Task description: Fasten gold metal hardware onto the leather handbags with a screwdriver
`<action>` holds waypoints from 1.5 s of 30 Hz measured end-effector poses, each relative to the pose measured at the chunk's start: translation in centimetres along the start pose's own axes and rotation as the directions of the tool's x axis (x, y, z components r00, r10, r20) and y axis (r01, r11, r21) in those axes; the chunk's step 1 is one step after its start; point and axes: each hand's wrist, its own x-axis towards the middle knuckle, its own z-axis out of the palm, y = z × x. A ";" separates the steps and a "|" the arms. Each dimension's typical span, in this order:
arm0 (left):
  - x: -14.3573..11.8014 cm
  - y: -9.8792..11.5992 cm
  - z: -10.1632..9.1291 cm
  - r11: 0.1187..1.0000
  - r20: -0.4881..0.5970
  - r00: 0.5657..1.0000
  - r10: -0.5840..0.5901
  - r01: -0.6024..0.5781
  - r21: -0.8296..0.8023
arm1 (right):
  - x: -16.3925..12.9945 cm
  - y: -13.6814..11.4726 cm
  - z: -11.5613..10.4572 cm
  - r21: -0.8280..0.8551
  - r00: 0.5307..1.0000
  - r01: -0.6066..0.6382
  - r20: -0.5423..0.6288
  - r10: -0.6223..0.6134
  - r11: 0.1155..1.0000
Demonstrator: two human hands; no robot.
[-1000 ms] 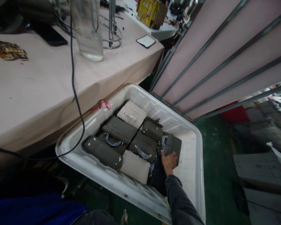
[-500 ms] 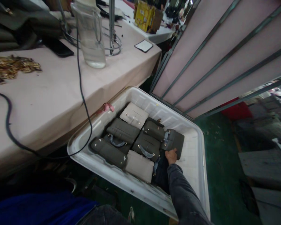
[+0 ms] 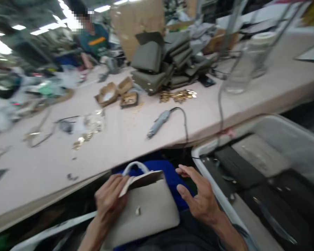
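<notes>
Right hand (image 3: 201,200) now out of white plastic bin (image 3: 290,139), open, empty | left hand (image 3: 110,202) grips beige leather handbag (image 3: 146,209) flap.

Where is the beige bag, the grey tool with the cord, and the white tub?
beige bag (image 3: 149,209), head view, middle of its front panel.
grey tool (image 3: 158,122), head view, its body on the table.
white tub (image 3: 199,155), head view, its near left rim.
</notes>
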 end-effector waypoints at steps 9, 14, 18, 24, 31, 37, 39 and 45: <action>-5.3 -3.0 -5.0 0.946 -0.012 0.966 -0.260 0.257 0.196 | 7.3 -3.3 13.4 0.190 0.880 0.202 0.395 -0.263 0.961; -7.7 -2.6 -5.2 0.812 -0.188 0.801 -0.569 0.584 0.029 | 5.7 -0.1 17.0 0.263 0.905 0.221 0.303 -0.298 0.939; -7.3 -1.6 -6.6 0.539 -0.324 0.455 -0.829 0.803 -0.253 | 5.7 0.7 18.3 0.281 0.888 0.310 0.256 -0.382 0.908; -5.1 -2.4 -6.7 0.008 0.171 0.154 -0.973 0.764 -0.645 | 6.5 1.0 19.2 0.241 0.858 0.392 0.254 -0.448 0.888; -4.7 -3.4 -4.3 -0.307 0.389 0.154 -0.908 0.385 -0.870 | 7.0 1.6 19.9 0.213 0.858 0.386 0.274 -0.434 0.897; -4.2 -4.3 -4.2 -0.388 0.452 0.219 -0.865 0.279 -0.878 | 7.4 1.9 20.0 0.183 0.866 0.332 0.330 -0.376 0.925; -4.4 -4.6 -4.2 -0.405 0.459 0.172 -0.871 0.276 -0.872 | 7.5 2.0 20.1 0.186 0.862 0.337 0.332 -0.382 0.923; -4.6 -4.4 -3.2 -0.288 0.362 0.169 -0.917 0.347 -0.893 | 7.7 2.4 20.6 0.189 0.856 0.342 0.340 -0.388 0.920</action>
